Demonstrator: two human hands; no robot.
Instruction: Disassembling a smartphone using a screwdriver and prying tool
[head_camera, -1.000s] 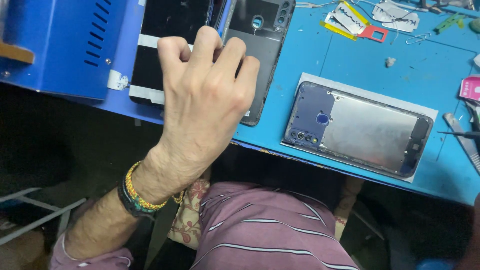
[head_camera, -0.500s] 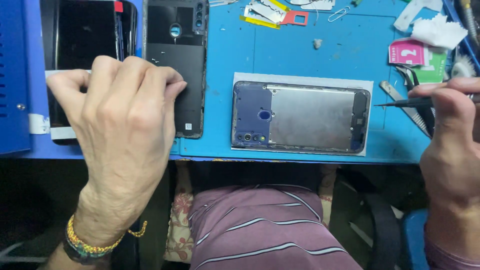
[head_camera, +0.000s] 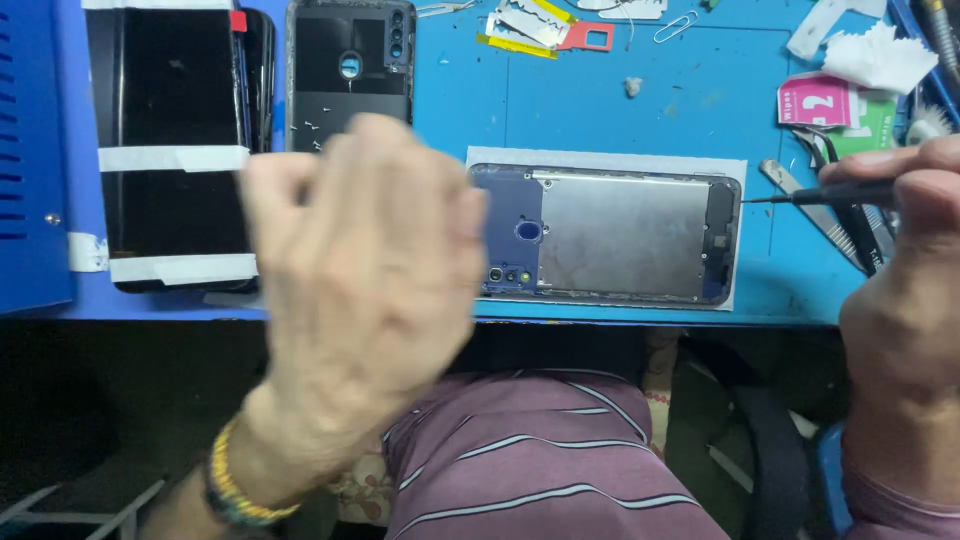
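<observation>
My left hand (head_camera: 360, 270), blurred by motion, is raised over the table's front edge with its back to the camera and its fingers curled; the palm side is hidden. It covers the lower part of a black phone back cover (head_camera: 345, 60). Just right of it, an opened blue phone frame with a metal plate (head_camera: 620, 235) lies on a white sheet (head_camera: 600, 158). My right hand (head_camera: 905, 290) grips a thin dark pointed tool (head_camera: 830, 195), whose tip sits at the phone frame's right end.
A black phone screen with white tape bands (head_camera: 170, 100) lies at the left beside a blue machine (head_camera: 30, 150). On the blue mat (head_camera: 620, 110) are metal tweezers (head_camera: 800, 195), a pink packet (head_camera: 815, 100), white tissue (head_camera: 880, 55) and a red card piece (head_camera: 590, 38).
My left hand has lifted off the black back cover and swung right, toward the camera. My right hand with the tool came into view and holds near the frame's right end.
</observation>
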